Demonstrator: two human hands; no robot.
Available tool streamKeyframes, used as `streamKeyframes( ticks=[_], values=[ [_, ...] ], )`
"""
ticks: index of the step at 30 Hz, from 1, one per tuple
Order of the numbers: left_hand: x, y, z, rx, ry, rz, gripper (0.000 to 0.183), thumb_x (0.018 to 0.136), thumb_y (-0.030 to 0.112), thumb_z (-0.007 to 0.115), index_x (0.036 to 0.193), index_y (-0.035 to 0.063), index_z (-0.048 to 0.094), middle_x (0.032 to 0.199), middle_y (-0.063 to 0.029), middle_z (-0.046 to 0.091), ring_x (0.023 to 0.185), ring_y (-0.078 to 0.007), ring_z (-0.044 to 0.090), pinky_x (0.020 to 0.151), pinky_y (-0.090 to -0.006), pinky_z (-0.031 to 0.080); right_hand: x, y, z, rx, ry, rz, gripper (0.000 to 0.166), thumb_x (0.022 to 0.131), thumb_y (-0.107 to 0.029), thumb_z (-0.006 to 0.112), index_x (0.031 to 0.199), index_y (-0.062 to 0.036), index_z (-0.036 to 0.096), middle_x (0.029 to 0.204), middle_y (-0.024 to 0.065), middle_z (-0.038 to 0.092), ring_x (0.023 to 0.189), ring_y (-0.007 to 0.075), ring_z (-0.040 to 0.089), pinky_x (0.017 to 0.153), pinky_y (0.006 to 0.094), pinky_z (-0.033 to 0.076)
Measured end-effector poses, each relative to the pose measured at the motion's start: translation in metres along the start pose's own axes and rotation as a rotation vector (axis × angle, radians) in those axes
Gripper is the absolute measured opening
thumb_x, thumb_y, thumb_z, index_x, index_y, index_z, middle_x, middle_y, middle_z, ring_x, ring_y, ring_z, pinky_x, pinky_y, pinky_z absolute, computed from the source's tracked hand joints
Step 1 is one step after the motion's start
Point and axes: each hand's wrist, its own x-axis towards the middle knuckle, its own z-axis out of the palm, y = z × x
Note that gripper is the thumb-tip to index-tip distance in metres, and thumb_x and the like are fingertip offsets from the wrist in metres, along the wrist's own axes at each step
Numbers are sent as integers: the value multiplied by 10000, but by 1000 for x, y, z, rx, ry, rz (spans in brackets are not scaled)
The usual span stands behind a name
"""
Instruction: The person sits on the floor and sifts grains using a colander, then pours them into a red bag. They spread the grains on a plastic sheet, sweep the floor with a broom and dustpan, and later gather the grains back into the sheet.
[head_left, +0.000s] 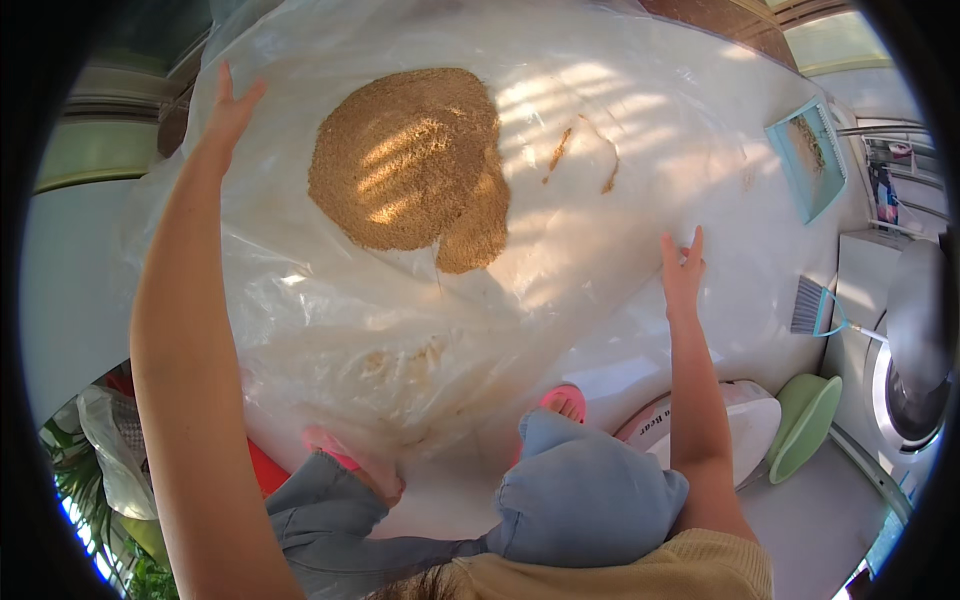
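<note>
A heap of brown grain (409, 161) lies on a clear plastic sheet (337, 322) spread over the pale floor, with thin streaks of grain to its right. My left hand (231, 109) is stretched out at the sheet's far left, its fingers apart and nothing seen in it. Over on the right, my right hand (683, 266) is low over the sheet's edge area, two fingers spread and the others curled; whether it touches the sheet I cannot tell.
A light blue dustpan (814, 161) holding debris rests at the upper right. Below it are a broom (808, 306), a green basin (806, 427) and a washing machine (862, 300). My feet in pink slippers (564, 401) stand at the sheet's near side, beside a red object (264, 469).
</note>
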Motion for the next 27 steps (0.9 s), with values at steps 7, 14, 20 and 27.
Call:
streamKeyframes(
  ticks=[7,14,20,27],
  values=[
    [52,-42,-7,359,67,354,801,810,374,575,1437,289,84,1482,-131,150,1347,-321,195,1081,-390,204,-11,14,2,254,-146,-39,712,766,-68,554,1408,-91,246,574,19,446,470,88,380,447,258,349],
    [37,-30,36,477,-23,334,746,810,372,558,1428,287,149,1470,-140,183,1342,-342,194,1072,-486,180,-15,28,-14,-516,-170,-81,638,760,-29,567,1355,-73,339,681,88,575,620,214,563,572,341,441],
    [-112,-36,96,488,182,375,525,889,244,462,1373,119,302,1438,-148,246,1338,-352,187,1079,-519,128,-15,-132,32,-152,-308,-787,276,851,-57,503,1121,-71,557,1000,146,583,841,331,568,725,375,465],
    [-203,-118,102,683,15,8,561,922,347,390,1417,150,215,1471,-151,148,1348,-357,141,1068,-548,98,-36,-317,207,-268,-767,-1354,485,886,-30,391,1330,-225,397,1279,76,481,1108,283,496,943,345,416]
  ],
)
